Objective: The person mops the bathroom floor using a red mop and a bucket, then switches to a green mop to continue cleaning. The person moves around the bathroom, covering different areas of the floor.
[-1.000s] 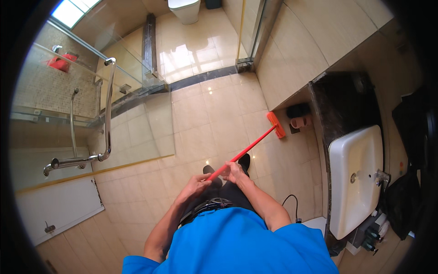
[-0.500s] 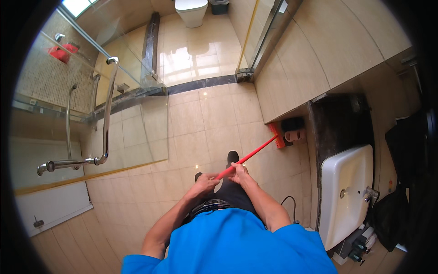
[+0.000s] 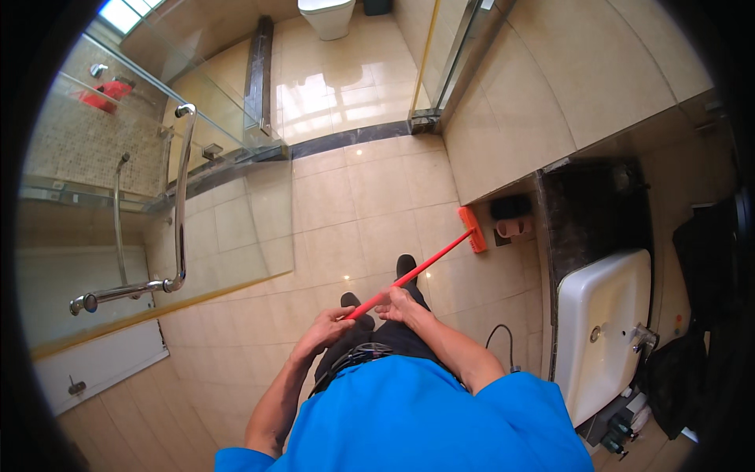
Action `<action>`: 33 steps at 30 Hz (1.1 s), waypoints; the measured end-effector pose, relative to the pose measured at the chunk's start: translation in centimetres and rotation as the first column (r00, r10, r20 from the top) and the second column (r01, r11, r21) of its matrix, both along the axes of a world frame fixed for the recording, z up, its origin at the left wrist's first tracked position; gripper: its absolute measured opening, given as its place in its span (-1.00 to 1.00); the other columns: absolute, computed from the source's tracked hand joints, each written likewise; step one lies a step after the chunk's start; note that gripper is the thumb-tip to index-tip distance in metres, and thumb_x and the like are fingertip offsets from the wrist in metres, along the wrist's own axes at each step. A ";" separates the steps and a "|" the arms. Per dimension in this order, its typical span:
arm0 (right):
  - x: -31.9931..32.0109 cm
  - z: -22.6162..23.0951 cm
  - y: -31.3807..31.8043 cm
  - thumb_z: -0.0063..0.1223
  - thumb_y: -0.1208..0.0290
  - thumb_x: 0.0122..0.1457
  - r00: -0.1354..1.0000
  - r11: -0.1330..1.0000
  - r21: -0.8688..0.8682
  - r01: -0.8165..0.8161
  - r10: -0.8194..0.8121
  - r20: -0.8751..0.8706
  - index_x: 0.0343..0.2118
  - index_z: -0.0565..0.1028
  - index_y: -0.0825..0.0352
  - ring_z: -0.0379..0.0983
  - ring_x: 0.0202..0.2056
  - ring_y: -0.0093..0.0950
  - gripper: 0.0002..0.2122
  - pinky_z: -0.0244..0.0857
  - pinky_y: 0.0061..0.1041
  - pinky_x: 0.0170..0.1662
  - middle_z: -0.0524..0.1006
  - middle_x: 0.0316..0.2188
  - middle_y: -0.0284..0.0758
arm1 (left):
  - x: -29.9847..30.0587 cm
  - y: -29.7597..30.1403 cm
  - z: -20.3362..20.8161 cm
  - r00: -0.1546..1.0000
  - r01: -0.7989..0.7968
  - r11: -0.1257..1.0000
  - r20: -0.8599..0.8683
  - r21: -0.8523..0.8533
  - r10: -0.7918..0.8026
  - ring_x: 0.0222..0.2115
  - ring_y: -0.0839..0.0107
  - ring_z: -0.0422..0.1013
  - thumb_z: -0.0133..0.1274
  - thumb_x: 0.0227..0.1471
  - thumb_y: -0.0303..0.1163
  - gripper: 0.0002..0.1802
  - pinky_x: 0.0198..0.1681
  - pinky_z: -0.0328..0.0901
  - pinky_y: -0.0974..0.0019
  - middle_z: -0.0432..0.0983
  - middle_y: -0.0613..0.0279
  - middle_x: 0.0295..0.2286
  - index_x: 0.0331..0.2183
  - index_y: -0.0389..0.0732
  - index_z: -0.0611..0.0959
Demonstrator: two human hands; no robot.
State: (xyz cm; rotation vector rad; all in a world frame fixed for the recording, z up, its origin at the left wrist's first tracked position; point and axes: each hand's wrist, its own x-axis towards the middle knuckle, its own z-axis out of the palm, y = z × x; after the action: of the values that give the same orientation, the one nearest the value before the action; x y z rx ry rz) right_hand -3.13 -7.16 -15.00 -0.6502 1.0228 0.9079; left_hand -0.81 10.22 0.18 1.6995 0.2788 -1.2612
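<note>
A broom with a long red handle slants across the tiled floor in front of me. Its orange-red head rests on the floor near the wall corner at the right. My left hand is closed round the handle's near end, close to my waist. Farther up the handle, my right hand holds it from below, with its fingers curled and partly hidden. Just right of the broom head, pink slippers and a dark fuzzy item sit in the recess beneath the counter.
A white washbasin juts out at my right, beside a dark stone counter. To the left stands a glass door with a chrome handle. A dark threshold crosses the floor ahead, with a toilet beyond. A black cable curves near my right elbow.
The broom head has come slightly left, away from the slippers, and its flat side faces up more. My left hand has drawn the handle's end back toward my left; the right hand has shifted slightly left.
</note>
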 end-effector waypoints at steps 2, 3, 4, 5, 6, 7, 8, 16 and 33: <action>-0.4 0.2 1.1 -0.24 0.28 -0.04 0.998 0.998 0.030 -0.063 0.062 0.006 -0.46 0.33 0.32 0.30 -0.64 -0.39 -0.79 0.20 -0.44 -0.63 0.36 -0.58 -0.25 | -0.2 1.6 0.7 0.996 -0.014 1.000 -0.089 0.023 0.016 -0.82 0.74 0.01 -0.09 -0.16 -0.35 -0.57 -0.83 -0.10 0.63 0.18 0.50 -0.75 -0.14 -0.12 0.35; -0.5 0.4 1.4 -0.24 0.28 -0.04 0.996 0.995 0.046 -0.093 0.092 0.012 -0.44 0.34 0.32 0.30 -0.63 -0.40 -0.79 0.21 -0.44 -0.62 0.36 -0.57 -0.25 | -0.4 1.9 0.8 0.996 -0.017 1.000 -0.092 0.020 0.018 -0.82 0.74 0.01 -0.09 -0.16 -0.35 -0.57 -0.83 -0.10 0.63 0.18 0.50 -0.75 -0.14 -0.13 0.35; -0.6 0.4 1.6 -0.24 0.27 -0.04 0.995 0.995 0.033 -0.095 0.095 0.010 -0.44 0.34 0.31 0.30 -0.63 -0.40 -0.79 0.21 -0.44 -0.61 0.36 -0.57 -0.26 | -0.5 2.2 0.8 0.995 -0.017 1.000 -0.096 0.015 0.018 -0.83 0.74 0.01 -0.09 -0.16 -0.35 -0.57 -0.83 -0.10 0.63 0.18 0.50 -0.76 -0.14 -0.13 0.35; -0.8 0.5 1.7 -0.23 0.27 -0.04 0.995 0.995 0.019 -0.097 0.096 0.007 -0.44 0.34 0.31 0.30 -0.63 -0.41 -0.79 0.21 -0.44 -0.61 0.37 -0.57 -0.27 | -0.6 2.4 0.8 0.995 -0.015 1.000 -0.100 0.009 0.016 -0.83 0.73 0.01 -0.09 -0.16 -0.35 -0.57 -0.83 -0.10 0.62 0.18 0.50 -0.76 -0.14 -0.14 0.35; -0.6 0.6 1.5 -0.23 0.26 -0.04 0.995 0.995 0.001 -0.104 0.104 0.009 -0.44 0.35 0.31 0.30 -0.63 -0.41 -0.78 0.21 -0.45 -0.61 0.37 -0.57 -0.27 | -0.6 2.2 0.5 0.995 -0.025 1.000 -0.098 -0.014 0.023 -0.83 0.73 0.01 -0.08 -0.17 -0.35 -0.57 -0.83 -0.10 0.62 0.18 0.50 -0.76 -0.14 -0.14 0.35; -0.6 0.5 1.1 -0.23 0.26 -0.04 0.996 0.996 -0.019 -0.086 0.086 0.011 -0.45 0.35 0.31 0.30 -0.63 -0.41 -0.78 0.20 -0.45 -0.61 0.37 -0.57 -0.28 | -0.6 1.8 0.0 0.995 -0.032 0.999 -0.096 -0.037 0.029 -0.83 0.73 0.01 -0.08 -0.17 -0.35 -0.57 -0.84 -0.10 0.62 0.19 0.50 -0.77 -0.15 -0.15 0.35; -0.7 0.2 0.5 -0.23 0.26 -0.04 0.998 0.997 -0.039 -0.067 0.067 0.013 -0.45 0.35 0.31 0.30 -0.63 -0.42 -0.78 0.20 -0.45 -0.60 0.38 -0.57 -0.28 | -0.6 1.2 -0.4 0.995 -0.039 0.997 -0.094 -0.062 0.033 -0.83 0.73 0.01 -0.07 -0.18 -0.36 -0.56 -0.84 -0.11 0.61 0.19 0.49 -0.77 -0.15 -0.15 0.35; 0.7 -1.1 -4.1 -0.22 0.28 -0.05 0.989 0.946 -0.289 0.148 -0.138 0.054 -0.56 0.31 0.32 0.33 -0.62 -0.34 -0.81 0.17 -0.41 -0.61 0.39 -0.63 -0.22 | 0.7 -5.0 -3.3 0.999 -0.012 0.994 0.033 -0.110 0.016 -0.80 0.63 0.11 -0.05 -0.20 -0.37 -0.56 -0.81 -0.01 0.54 0.26 0.38 -0.73 -0.17 -0.25 0.36; 0.7 1.2 -0.4 -0.20 0.27 -0.02 0.985 0.987 -0.066 -0.145 0.151 0.086 -0.46 0.35 0.34 0.30 -0.61 -0.43 -0.78 0.23 -0.47 -0.57 0.39 -0.56 -0.24 | 0.2 1.1 -0.1 1.000 0.006 1.000 -0.018 -0.017 -0.006 -0.82 0.71 0.03 -0.09 -0.14 -0.30 -0.61 -0.83 -0.09 0.61 0.21 0.45 -0.75 -0.17 -0.15 0.38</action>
State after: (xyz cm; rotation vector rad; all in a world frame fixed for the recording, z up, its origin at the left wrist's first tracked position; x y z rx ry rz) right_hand -2.47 -7.60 -13.84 -0.8192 0.9323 0.9711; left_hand -0.60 11.31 0.06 1.6761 0.2728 -1.2806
